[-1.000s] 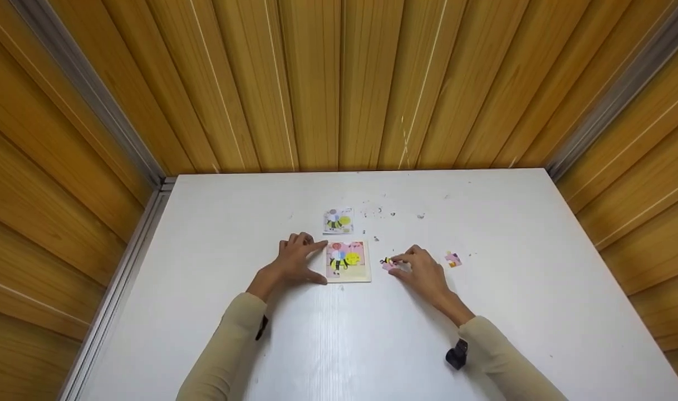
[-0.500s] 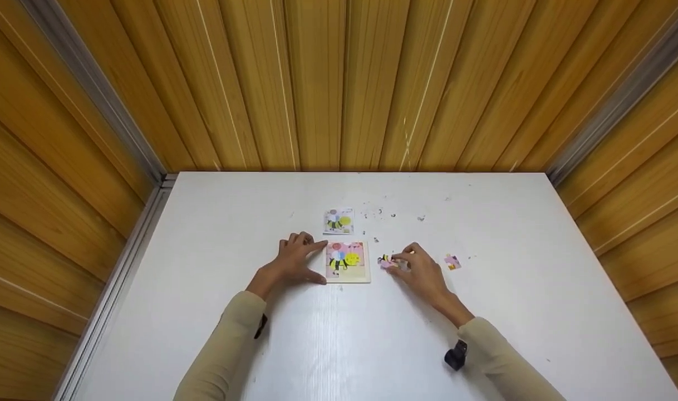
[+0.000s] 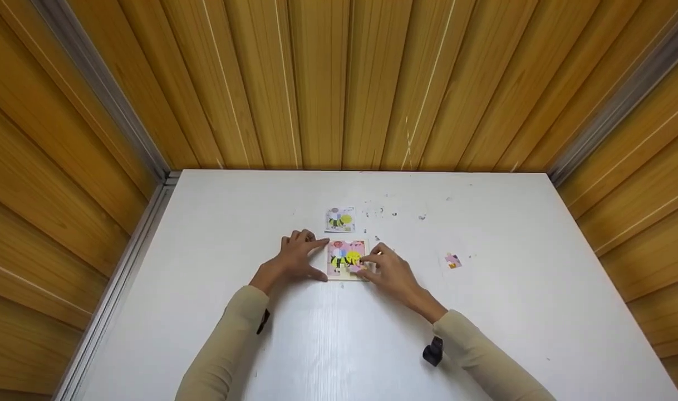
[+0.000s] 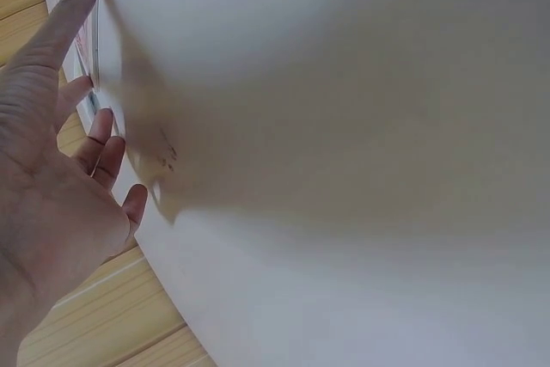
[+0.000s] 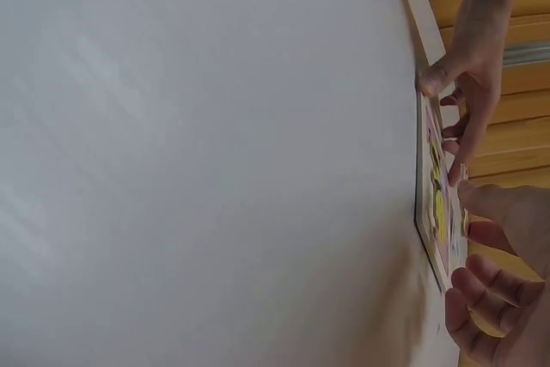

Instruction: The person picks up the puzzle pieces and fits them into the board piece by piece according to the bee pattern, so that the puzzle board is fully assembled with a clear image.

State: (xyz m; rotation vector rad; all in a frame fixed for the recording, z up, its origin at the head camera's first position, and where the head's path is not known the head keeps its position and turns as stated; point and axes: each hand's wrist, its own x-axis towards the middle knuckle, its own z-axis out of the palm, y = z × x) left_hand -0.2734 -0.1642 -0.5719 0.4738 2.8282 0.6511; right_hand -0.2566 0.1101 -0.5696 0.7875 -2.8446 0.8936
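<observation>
A square jigsaw puzzle board (image 3: 348, 279) with a bee picture lies flat on the white table, its tray partly filled with pieces. My left hand (image 3: 295, 258) is spread at the board's left side, forefinger and thumb touching its two left corners. In the left wrist view, the other fingers of that left hand (image 4: 64, 156) hang beside the board. Over the board's lower right part, my right hand (image 3: 394, 277) pinches a pink puzzle piece (image 3: 357, 268) between thumb and forefinger. Those fingertips partly cover the piece. The right wrist view shows the board (image 5: 421, 174) edge-on.
Behind the board lies a square picture card (image 3: 339, 219) with the same bee. A loose puzzle piece (image 3: 453, 260) lies to the right. Small dark marks dot the table (image 3: 250, 206) behind the board. Wood-look panels (image 3: 339, 83) surround the table's back and sides.
My right hand has moved left with the puzzle piece, from the table beside the board to over its lower right part. My left hand keeps its place at the board.
</observation>
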